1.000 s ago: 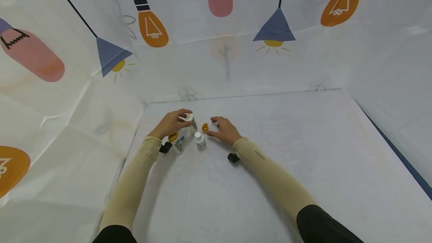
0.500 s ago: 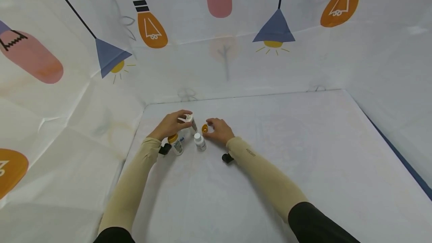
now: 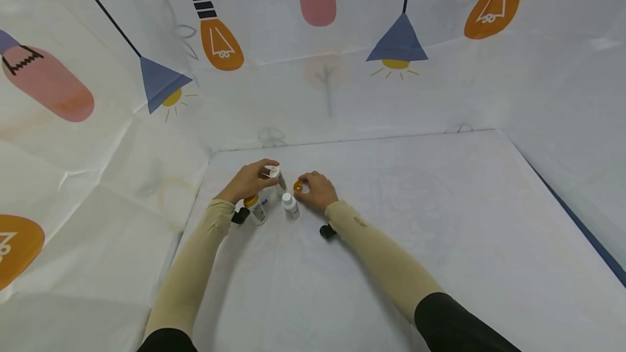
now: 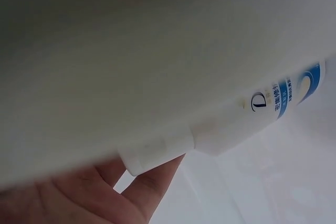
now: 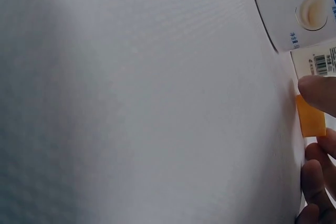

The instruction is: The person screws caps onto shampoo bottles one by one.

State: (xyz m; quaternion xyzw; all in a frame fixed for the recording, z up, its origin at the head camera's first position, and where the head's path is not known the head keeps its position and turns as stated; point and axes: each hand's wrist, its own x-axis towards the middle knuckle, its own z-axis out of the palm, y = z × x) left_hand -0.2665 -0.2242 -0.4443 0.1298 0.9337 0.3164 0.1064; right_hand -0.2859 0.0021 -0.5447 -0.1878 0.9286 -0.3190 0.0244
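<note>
My left hand (image 3: 248,181) grips the top of a white bottle (image 3: 281,179) at the back of the group, thumb and fingers around it. In the left wrist view, fingers (image 4: 152,190) show beside a white-capped bottle with a blue label (image 4: 257,106); a large blurred surface hides much of the hand. My right hand (image 3: 318,191) pinches a small orange cap (image 3: 298,185) between thumb and fingers. The right wrist view shows the thumb on the orange cap (image 5: 311,118) near the tabletop. A small white-capped bottle (image 3: 290,206) stands between my hands, touched by neither.
A white bottle with an orange lid (image 3: 256,211) stands by my left wrist. Behind it lies a small blue object (image 3: 264,201), too small to identify. The white tabletop (image 3: 415,221) stretches right and forward, with a printed white sheet (image 3: 293,96) rising behind.
My right hand has moved left to the orange cap, and its fingers have closed on it. The left hand stays on the white bottle.
</note>
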